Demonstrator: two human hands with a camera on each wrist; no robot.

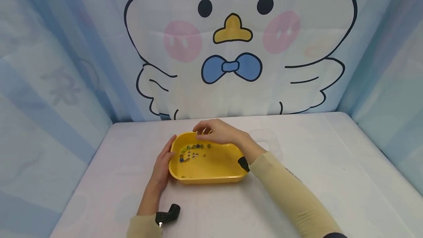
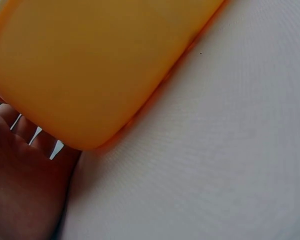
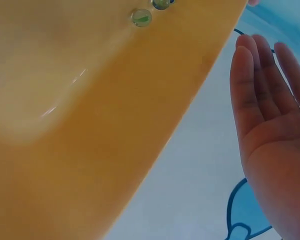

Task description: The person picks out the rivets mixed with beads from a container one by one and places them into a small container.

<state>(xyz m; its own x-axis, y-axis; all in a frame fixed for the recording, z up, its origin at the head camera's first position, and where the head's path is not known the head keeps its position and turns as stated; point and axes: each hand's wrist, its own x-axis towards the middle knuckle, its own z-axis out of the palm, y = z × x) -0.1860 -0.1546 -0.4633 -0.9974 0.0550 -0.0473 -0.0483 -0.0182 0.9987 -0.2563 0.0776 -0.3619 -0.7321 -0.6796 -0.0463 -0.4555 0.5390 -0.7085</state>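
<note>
A yellow plastic tray (image 1: 218,164) with rounded corners sits on the table in the head view. My left hand (image 1: 161,166) holds its left side, fingers along the outer wall and thumb at the rim. The left wrist view shows the fingers (image 2: 27,127) running behind the tray's wall. Over the back rim hovers my right hand (image 1: 218,129), its fingers loosely bent. In the right wrist view the right palm (image 3: 280,135) is bare, beside the tray wall. Coloured glass marbles (image 1: 194,147) form a curved row in the tray's left part, around several small shiny pieces (image 1: 193,154).
The white tablecloth (image 1: 330,179) reaches a printed curtain (image 1: 231,94) at the back, with curtains at both sides. One marble (image 1: 209,145) lies slightly apart at the row's right end. A black wrist camera (image 1: 168,214) is strapped at the left wrist.
</note>
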